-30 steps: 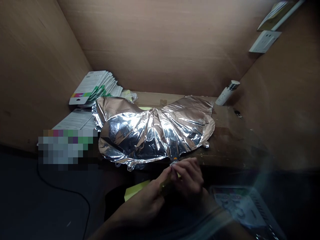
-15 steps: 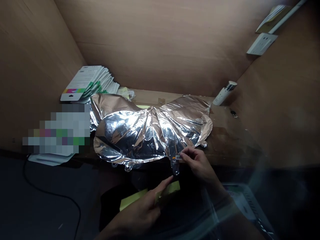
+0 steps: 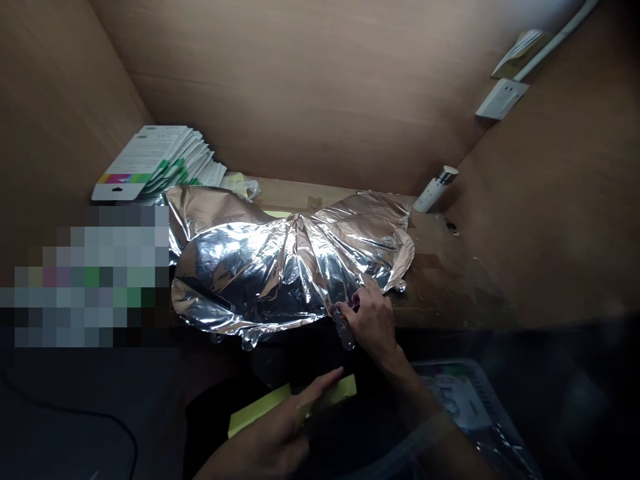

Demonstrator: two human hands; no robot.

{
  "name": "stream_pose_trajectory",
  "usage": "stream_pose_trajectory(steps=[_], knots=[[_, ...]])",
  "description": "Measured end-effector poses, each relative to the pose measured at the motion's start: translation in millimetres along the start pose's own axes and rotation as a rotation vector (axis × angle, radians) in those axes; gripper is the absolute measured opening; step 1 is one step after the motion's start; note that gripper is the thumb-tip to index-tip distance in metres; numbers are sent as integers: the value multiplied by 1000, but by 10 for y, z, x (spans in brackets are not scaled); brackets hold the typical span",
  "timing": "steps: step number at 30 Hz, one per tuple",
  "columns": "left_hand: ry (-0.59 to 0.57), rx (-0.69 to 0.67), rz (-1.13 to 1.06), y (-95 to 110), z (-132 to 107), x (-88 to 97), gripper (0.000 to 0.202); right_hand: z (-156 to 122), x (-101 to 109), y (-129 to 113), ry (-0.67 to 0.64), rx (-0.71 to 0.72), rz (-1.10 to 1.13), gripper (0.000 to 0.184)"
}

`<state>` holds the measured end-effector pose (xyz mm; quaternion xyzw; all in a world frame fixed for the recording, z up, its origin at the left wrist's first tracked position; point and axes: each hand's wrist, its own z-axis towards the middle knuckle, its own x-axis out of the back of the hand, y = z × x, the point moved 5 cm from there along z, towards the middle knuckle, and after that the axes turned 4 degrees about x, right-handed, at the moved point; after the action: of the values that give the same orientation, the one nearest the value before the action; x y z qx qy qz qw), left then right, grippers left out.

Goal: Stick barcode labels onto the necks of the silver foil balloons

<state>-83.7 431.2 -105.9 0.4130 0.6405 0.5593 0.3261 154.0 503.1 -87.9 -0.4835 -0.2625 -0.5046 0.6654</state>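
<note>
A silver foil balloon [image 3: 260, 273], flat and crinkled, lies across the work surface with small tabs hanging over its front edge. My right hand [image 3: 371, 317] is at the balloon's longest tab, its thumb and curled fingers closed round the foil there. Part of the tab's orange mark shows beside the thumb; the rest is covered. Lower down, my left hand [image 3: 287, 417] holds folded yellow paper [image 3: 260, 410], its index finger stretched out towards the tab. That fingertip is apart from the balloon.
White printed cards [image 3: 145, 157] are stacked at the back left, with a blurred-out patch in front. A white bottle with a silver cap [image 3: 436, 189] stands at the back right. A wall socket [image 3: 501, 99] is above it. A plastic basket [image 3: 470, 393] with packages sits low on the right.
My right hand has turned and moved up onto the tab; the small white label it pinched is now out of sight. My left hand still holds the yellow paper. The view has shifted slightly.
</note>
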Motion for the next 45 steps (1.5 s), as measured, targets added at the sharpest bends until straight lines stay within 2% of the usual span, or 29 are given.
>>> stream_pose_trajectory(steps=[2,3,5,7,8,10,11,12,13,14,15,16,18,20,24,27,29,31,35,38,40,42,45], knots=[[17,7,-24,3,-11,18,74,-158,157,31,59,-38,147,27],[22,12,-56,25,-6,23,71,-265,216,44,25,-61,305,31],[25,22,-159,116,45,37,65,-521,259,48,-203,-131,721,44],[-23,22,-281,286,190,65,69,-782,293,66,-449,-266,1095,50],[-44,1,-330,407,315,102,74,-872,341,117,-486,-344,1218,46],[-9,-64,-312,694,696,234,71,-947,494,317,-393,-474,1321,33],[76,-95,-220,841,950,326,59,-947,589,435,-323,-504,1325,30],[177,-99,-44,972,1238,410,39,-940,680,541,-286,-518,1310,29],[293,-80,205,1084,1544,484,31,-934,756,627,-294,-522,1283,30],[384,-44,458,1167,1858,533,33,-932,816,691,-329,-517,1249,30],[416,-24,552,1209,2166,556,35,-936,861,734,-377,-502,1211,29],[415,-15,611,1210,2451,564,36,-946,892,767,-415,-483,1166,28],[383,39,704,1087,2898,589,42,-976,921,813,-434,-442,1079,26],[330,84,759,892,3149,644,42,-1007,921,858,-399,-424,1044,26],[244,140,765,631,3241,840,38,-968,920,921,-406,-373,1135,28],[190,181,685,614,3183,955,45,-710,1010,933,-358,-197,1146,30],[155,202,609,648,3125,991,47,-439,1052,915,-291,-18,1047,28],[130,211,538,702,3067,1004,46,-156,997,888,-252,134,881,25],[126,209,467,833,3042,1005,44,259,641,829,-271,307,535,20],[159,227,505,931,3170,1011,41,352,380,760,-329,360,346,20],[213,246,555,1004,3300,1041,33,346,312,716,-340,353,271,21],[261,263,585,1079,3416,1086,27,314,331,674,-343,347,251,21],[269,273,557,1146,3508,1145,24,246,446,642,-378,324,297,20]])
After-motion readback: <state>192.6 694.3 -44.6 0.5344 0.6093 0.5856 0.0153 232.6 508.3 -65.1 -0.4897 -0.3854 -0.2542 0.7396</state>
